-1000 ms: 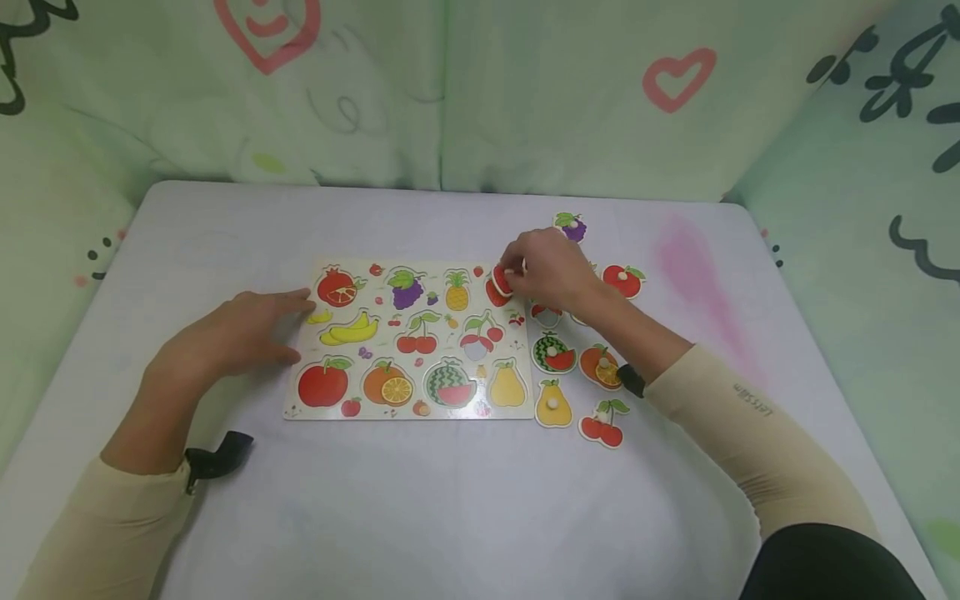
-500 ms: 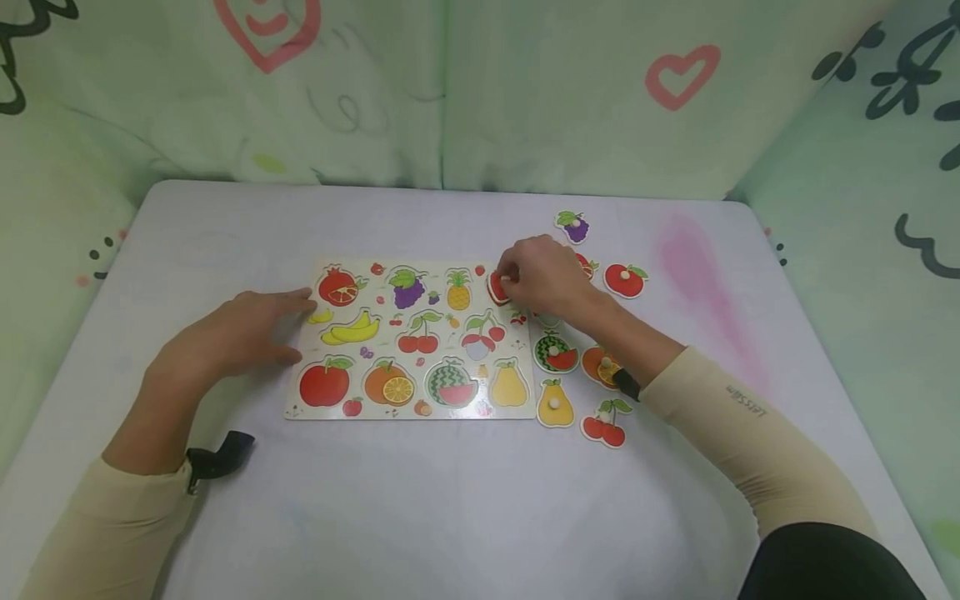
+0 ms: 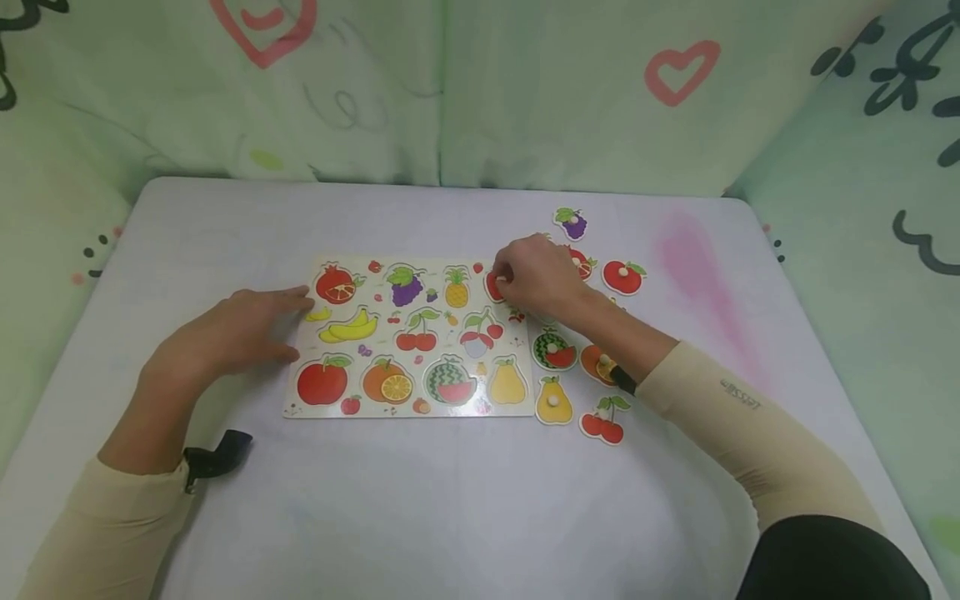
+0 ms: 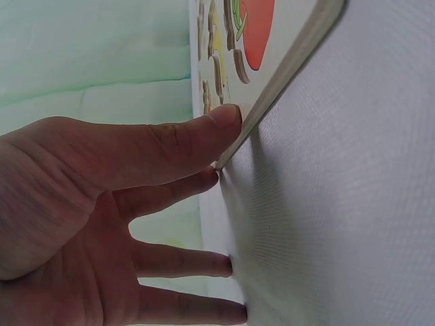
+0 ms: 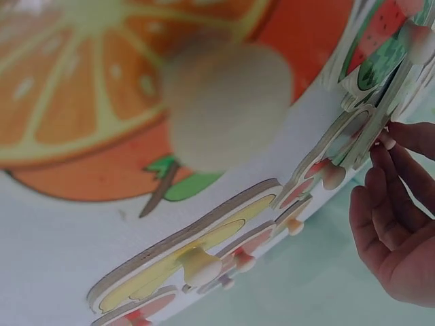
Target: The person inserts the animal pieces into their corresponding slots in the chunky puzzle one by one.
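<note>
A fruit puzzle board (image 3: 385, 346) lies flat on the white table. My left hand (image 3: 225, 333) is at its left edge; in the left wrist view the thumb and index finger touch the board's corner, while the other straight fingers (image 4: 180, 259) rest on the cloth. Over the board's upper right slot, my right hand (image 3: 542, 271) pinches the small knob (image 5: 387, 140) of a red strawberry piece (image 3: 492, 287). Most of that piece is hidden by the fingers, so how fully it sits in the slot cannot be told.
Right of the board lie loose knobbed pieces: grapes (image 3: 572, 223), an apple (image 3: 623, 277), a watermelon (image 3: 554, 351), an orange (image 3: 597, 364), a pear (image 3: 553, 402) and cherries (image 3: 602, 420). The right forearm partly covers several others. Green curtains (image 3: 375, 100) hang behind the table.
The strawberry piece was tilted over its slot a second ago; it now lies lower and flatter there, the right hand having shifted slightly down with it. The left hand has stayed put.
</note>
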Motion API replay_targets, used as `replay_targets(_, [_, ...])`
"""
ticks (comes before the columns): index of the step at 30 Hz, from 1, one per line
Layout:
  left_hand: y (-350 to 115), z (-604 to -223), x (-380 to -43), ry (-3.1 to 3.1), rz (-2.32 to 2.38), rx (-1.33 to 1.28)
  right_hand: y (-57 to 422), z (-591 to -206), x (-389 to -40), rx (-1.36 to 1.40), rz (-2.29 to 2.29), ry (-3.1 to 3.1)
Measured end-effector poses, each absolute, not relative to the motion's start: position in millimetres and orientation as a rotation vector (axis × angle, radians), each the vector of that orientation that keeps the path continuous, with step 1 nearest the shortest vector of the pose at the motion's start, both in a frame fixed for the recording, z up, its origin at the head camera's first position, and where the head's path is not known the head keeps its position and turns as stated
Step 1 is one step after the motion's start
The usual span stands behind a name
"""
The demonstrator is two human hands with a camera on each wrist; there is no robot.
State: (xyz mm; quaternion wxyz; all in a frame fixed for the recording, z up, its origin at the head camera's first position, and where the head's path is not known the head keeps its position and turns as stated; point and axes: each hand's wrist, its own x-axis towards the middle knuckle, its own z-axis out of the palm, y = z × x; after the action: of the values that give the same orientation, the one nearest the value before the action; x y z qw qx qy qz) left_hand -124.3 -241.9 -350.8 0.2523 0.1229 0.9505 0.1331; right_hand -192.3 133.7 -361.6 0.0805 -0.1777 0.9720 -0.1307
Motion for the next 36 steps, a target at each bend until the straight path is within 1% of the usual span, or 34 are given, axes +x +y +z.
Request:
replay_targets(28, [-244.6, -355.5, -127.2, 2.575, 0.396, 0.321, 129.2, -357.8, -192.3, -0.498, -0.317, 2.877])
replay_targets(36, [-244.0, -356.1, -126.8, 2.573, 0.392, 0.303, 129.2, -356.9, -191.5, -0.531, -0.312, 2.866])
